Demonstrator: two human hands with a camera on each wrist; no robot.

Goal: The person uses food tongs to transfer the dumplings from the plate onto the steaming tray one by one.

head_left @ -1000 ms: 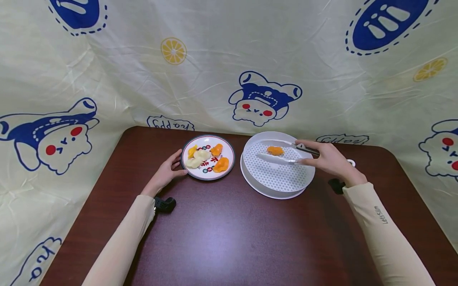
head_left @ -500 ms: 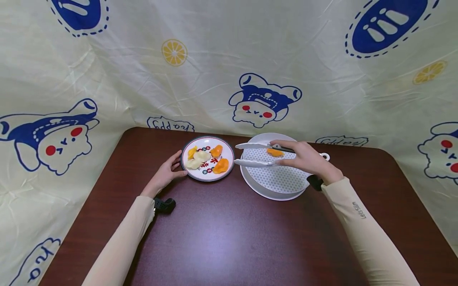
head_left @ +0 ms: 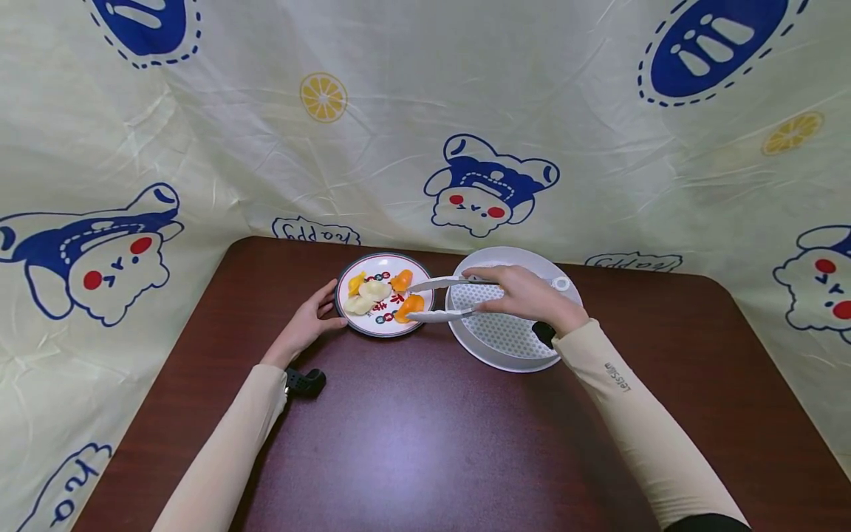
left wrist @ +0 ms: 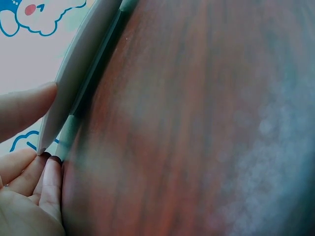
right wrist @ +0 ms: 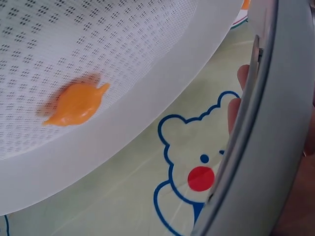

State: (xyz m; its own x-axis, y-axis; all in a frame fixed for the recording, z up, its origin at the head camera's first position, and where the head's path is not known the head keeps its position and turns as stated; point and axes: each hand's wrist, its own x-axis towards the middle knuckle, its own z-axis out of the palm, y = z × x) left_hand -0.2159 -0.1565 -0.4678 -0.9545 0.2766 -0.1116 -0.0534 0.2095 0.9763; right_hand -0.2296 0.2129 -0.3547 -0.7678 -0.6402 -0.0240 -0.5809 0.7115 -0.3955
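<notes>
Tongs: at the middle of the head view, arms apart, tips above the right part of a plate (the lower arm overlaps an orange piece from this angle; whether it touches, I cannot tell).
Surface: dark reddish-brown and glossy, filling the bottom of the head frame.
Sleeves: pale cream, rising from lower left and lower right, the right one with small printed lettering; a black device sits at the left wrist, another at the right.
Right hand: right of centre, over the basket; its fingers pinch the tongs, thumb on the lower arm, the others on the upper.
Left hand: left of centre; its fingers are loosely bent, thumb spread from them, tips against the plate's left rim.
Plate: centre of the frame, white with a dark rim, bearing orange, yellow and pale pieces.
White basket: just right of the plate, round, perforated; the right wrist view shows an orange piece on its floor.
Patterned cloth: across the upper frame, with bears and citrus slices.
</notes>
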